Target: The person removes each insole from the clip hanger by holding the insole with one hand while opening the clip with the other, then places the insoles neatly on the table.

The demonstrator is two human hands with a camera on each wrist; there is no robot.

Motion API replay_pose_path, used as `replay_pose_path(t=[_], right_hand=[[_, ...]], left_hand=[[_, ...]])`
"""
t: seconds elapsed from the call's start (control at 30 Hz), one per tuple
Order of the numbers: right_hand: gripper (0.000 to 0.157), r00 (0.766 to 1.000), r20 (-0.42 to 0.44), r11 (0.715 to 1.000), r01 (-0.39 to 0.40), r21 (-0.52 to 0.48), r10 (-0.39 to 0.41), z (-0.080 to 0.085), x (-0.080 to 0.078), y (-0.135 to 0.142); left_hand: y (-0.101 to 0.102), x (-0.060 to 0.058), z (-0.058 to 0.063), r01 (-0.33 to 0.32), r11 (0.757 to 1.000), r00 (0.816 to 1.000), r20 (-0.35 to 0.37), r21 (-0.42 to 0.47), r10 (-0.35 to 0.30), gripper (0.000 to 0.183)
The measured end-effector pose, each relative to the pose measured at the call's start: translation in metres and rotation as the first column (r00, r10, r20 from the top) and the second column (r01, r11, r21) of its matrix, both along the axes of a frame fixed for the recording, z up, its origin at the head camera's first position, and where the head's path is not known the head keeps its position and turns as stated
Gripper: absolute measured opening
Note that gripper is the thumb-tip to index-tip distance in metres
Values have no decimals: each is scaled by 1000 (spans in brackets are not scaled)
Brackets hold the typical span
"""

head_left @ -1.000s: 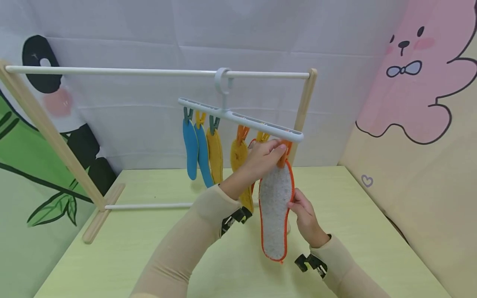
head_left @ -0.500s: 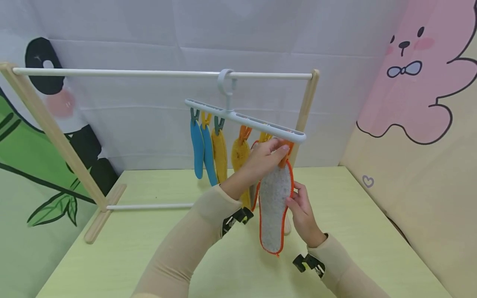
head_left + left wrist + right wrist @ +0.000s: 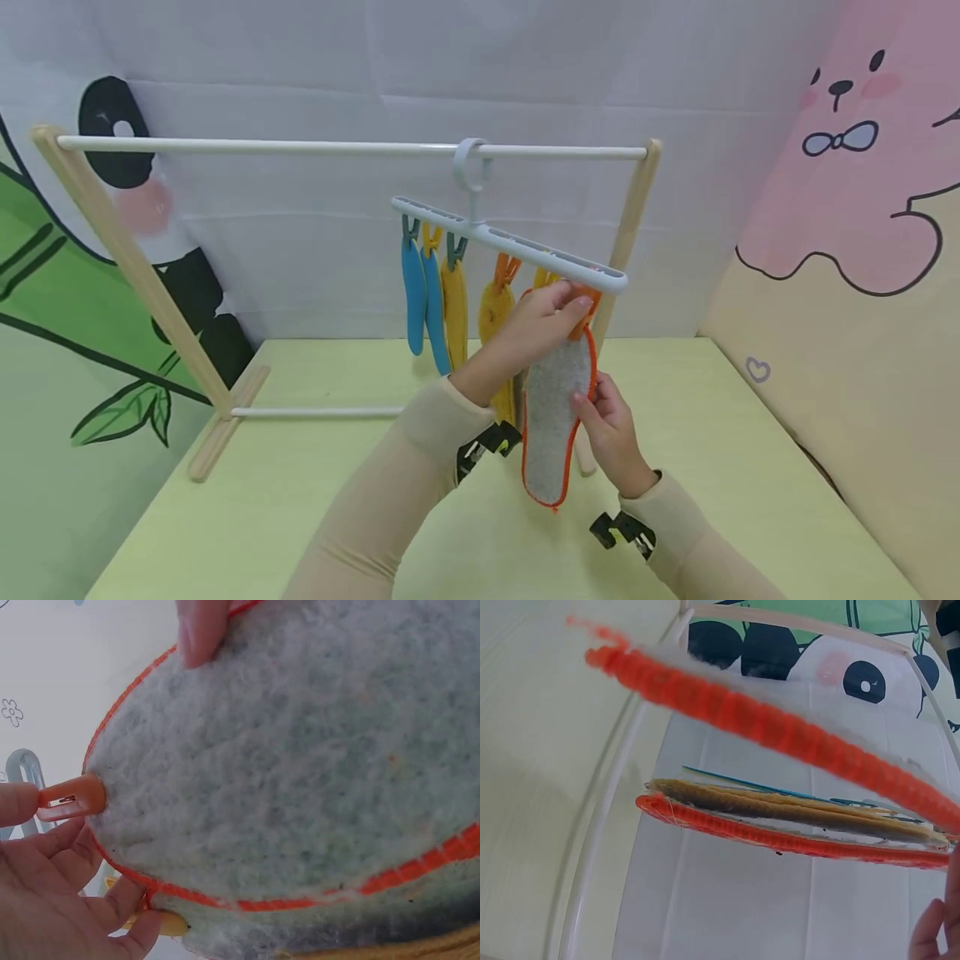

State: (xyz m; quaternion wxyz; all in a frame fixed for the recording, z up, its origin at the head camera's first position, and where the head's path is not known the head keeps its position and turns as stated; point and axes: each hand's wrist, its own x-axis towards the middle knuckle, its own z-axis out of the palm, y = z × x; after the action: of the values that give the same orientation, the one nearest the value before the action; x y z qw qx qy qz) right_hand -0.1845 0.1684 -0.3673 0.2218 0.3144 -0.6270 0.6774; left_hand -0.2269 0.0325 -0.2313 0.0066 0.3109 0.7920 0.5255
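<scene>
In the head view my left hand [image 3: 536, 329] pinches an orange clothespin [image 3: 590, 312] under the near right end of a pale blue hanger [image 3: 517, 243]. The left wrist view has this clothespin [image 3: 79, 796] over the narrow end of a grey felt insole [image 3: 300, 765] with red-orange stitching. Lower down, my right hand [image 3: 613, 433] holds that insole [image 3: 551, 417] by its right edge, thumb on the front. Behind hang yellow insoles [image 3: 454, 308] and blue insoles [image 3: 414, 292] on clothespins. Another red-edged insole [image 3: 795, 844] hangs behind in the right wrist view.
The hanger hooks over the white top rod [image 3: 300, 147] of a rack with wooden legs [image 3: 138, 267]. A lower rod [image 3: 322, 412] runs just above the pale table [image 3: 315, 500]. Behind is a white cloth backdrop [image 3: 300, 275]; cartoon-printed walls stand at the sides.
The head view has turned slightly left, so the rack appears farther right. The held insole's lower end has swung a little up and left. Both hands keep their hold.
</scene>
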Motion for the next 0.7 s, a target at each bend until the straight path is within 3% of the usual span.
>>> replay_pose_path(t=[0.27, 0.5, 0.7], right_hand=[[28, 1000, 9, 999, 21, -31, -21, -2, -1, -3], [32, 999, -9, 999, 32, -36, -32, 0, -4, -6], [17, 999, -12, 999, 40, -35, -40, -1, -5, -7]], left_hand=[[1, 1, 1, 1, 1000, 999, 32, -23, 0, 33], [2, 4, 2, -26, 1000, 999, 42, 9, 26, 32], [4, 5, 1, -71, 996, 995, 74, 59, 67, 32]])
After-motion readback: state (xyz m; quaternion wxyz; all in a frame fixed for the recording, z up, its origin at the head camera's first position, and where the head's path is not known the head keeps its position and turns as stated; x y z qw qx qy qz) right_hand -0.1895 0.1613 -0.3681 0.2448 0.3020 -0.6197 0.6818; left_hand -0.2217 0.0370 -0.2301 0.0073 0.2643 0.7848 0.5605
